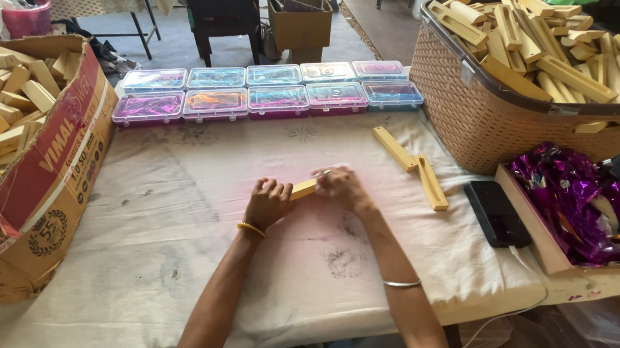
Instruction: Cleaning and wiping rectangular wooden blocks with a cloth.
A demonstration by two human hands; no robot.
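Both hands meet at the middle of the table (173,259), over its stained white cloth. The left hand (267,201) is closed around one end of a yellow wooden block (304,189), and the right hand (342,186) grips the other end, fingers curled over it. Two more wooden pieces (412,167) lie just beyond the right hand. A black phone (497,213) rests near a tray of shiny purple foil (577,203). A woven basket (489,114) and a cardboard box (48,170) hold many blocks. Clear plastic cases (272,91) line the far edge
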